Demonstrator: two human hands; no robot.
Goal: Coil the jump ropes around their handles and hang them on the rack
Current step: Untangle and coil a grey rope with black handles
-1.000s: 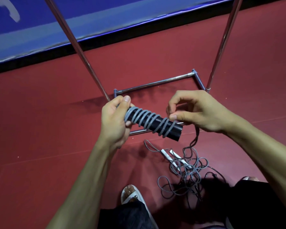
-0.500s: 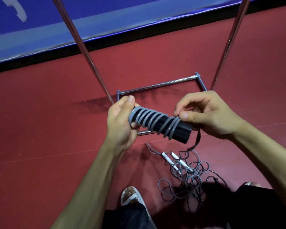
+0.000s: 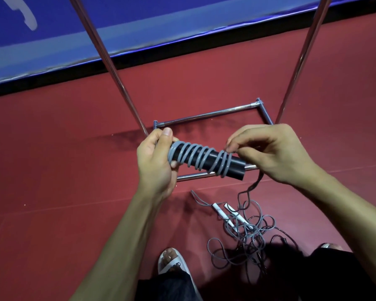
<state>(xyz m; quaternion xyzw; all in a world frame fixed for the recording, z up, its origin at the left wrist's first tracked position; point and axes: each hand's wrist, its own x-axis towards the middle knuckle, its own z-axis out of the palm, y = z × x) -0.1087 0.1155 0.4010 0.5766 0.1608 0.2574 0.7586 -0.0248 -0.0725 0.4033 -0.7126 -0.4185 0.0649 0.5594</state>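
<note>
The black handle (image 3: 237,168), half wound with grey rope (image 3: 195,157), is held up above the low bars of the rack (image 3: 204,116). The left hand (image 3: 156,168) grips its end. The right hand (image 3: 267,153) pinches the rope. Winding is the job now. Next, I think: pull another loop round, snug.

Black handle (image 3: 237,168) sits roughly level, up off the floor right above the near bar of the rack base (image 3: 206,114). Grey rope (image 3: 224,165) is wound round it in loose, spaced coils that bunch up near the right end. The leftover cord drops to a tangled pile (image 3: 252,233) on the floor, nearer than the rack base, with two white handles (image 3: 223,215) lying in it.
</note>
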